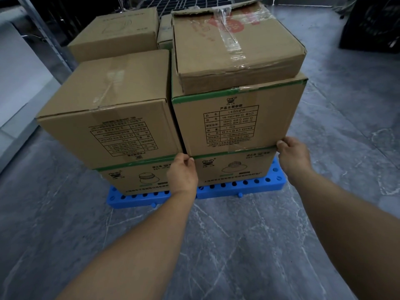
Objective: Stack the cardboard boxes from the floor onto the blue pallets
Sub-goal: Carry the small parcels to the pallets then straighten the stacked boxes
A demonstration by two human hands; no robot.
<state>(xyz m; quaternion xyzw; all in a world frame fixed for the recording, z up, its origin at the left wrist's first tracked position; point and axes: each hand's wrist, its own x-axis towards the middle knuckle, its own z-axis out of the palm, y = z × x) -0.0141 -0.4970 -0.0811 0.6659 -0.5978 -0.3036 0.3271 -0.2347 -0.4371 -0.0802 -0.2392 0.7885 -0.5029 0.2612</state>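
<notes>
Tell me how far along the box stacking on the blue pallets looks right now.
Mostly done, it seems. Boxes already sit in stacks on the blue pallets, the taped box topping the right one. In hand: the left hand and right hand grip the bottom corners of the green-taped middle box, apparently seating it. No boxes show on the visible floor, so what is left cannot be told.

Both bare arms reached forward, the left hand (pixel 182 174) and right hand (pixel 294 156) each with fingers curled in a grip.
</notes>
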